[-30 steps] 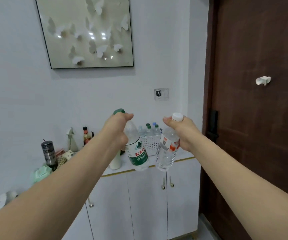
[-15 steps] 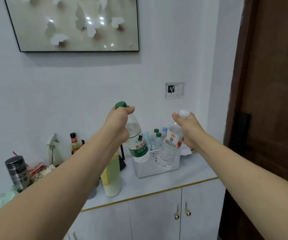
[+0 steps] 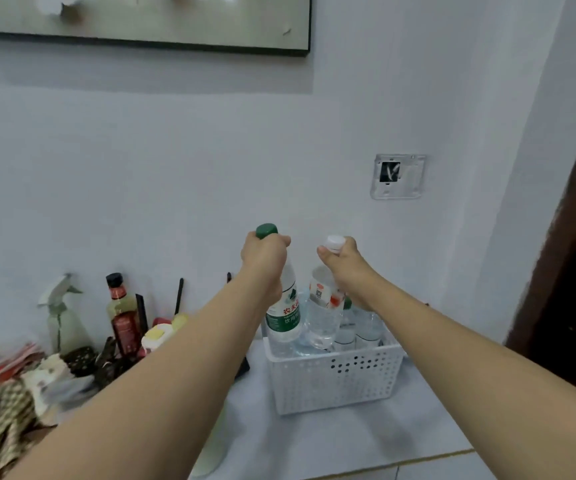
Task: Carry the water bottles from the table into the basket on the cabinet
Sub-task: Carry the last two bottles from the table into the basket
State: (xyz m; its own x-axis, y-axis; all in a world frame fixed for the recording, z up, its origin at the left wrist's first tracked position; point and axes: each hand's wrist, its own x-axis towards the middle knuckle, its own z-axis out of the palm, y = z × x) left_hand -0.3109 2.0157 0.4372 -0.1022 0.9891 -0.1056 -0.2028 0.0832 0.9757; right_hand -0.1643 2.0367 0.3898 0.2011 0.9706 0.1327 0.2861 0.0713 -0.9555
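Closer to the white perforated basket (image 3: 335, 379) than half a second ago, both bottles now hanging with their bases at the rim and over the bottles already standing inside. Green-capped bottle (image 3: 284, 317) gripped at the neck by the closed left hand (image 3: 264, 254), near upright, over the basket's left end; white-capped bottle (image 3: 322, 306) pinched just below the cap by the closed right hand (image 3: 343, 265), tilted with its base swung left, just beside the other. Probably a straight lowering along each long axis into free gaps, on the cabinet top (image 3: 366, 441).
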